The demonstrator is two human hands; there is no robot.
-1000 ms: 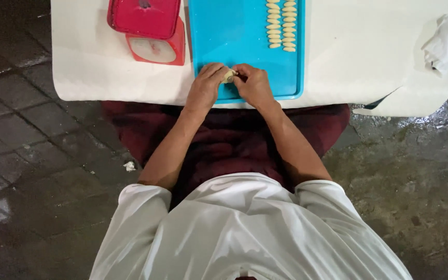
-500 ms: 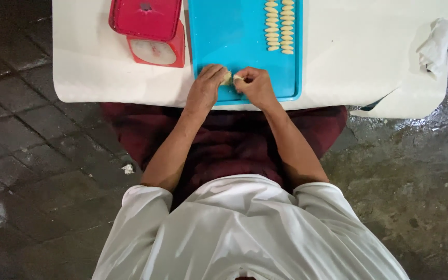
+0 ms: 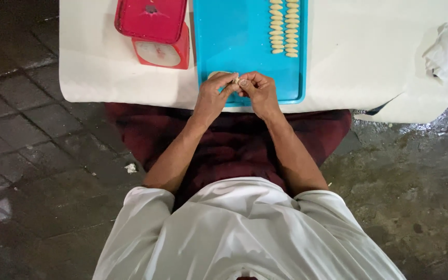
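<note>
1. A small pale, soft-looking piece of dough [image 3: 236,80] sits pinched between the fingertips of both hands, just above the near edge of the flat turquoise plastic tray [image 3: 234,36].
2. I judge it light, pliable and easily squashed, perhaps a little tacky. It is best held at its edges with fingertips only, since a firm squeeze would deform it.
3. The left hand [image 3: 214,92] is curled narrow, thumb and forefinger closed on the left side of the piece. The right hand [image 3: 259,91] is likewise drawn in, pinching the right side. The two hands touch at the fingertips.
4. A pale rounded bit [image 3: 214,74] shows behind the left fingers. What it is I cannot tell.
5. Along the tray's far right side lie two neat rows of small cream-coloured shaped pieces [image 3: 283,27], well apart from the hands.
6. Left of the tray, near the far left corner of the table, stands a red kitchen scale with a white dial and a red pan [image 3: 154,28].
7. The tray and scale rest on a white-covered table [image 3: 369,52]. A crumpled white cloth [image 3: 442,49] lies at its right edge.
8. The person sits at the near edge, in a white shirt [image 3: 245,233] and dark red lap garment [image 3: 234,140], over a dark, wet-looking paved floor [image 3: 32,155].
</note>
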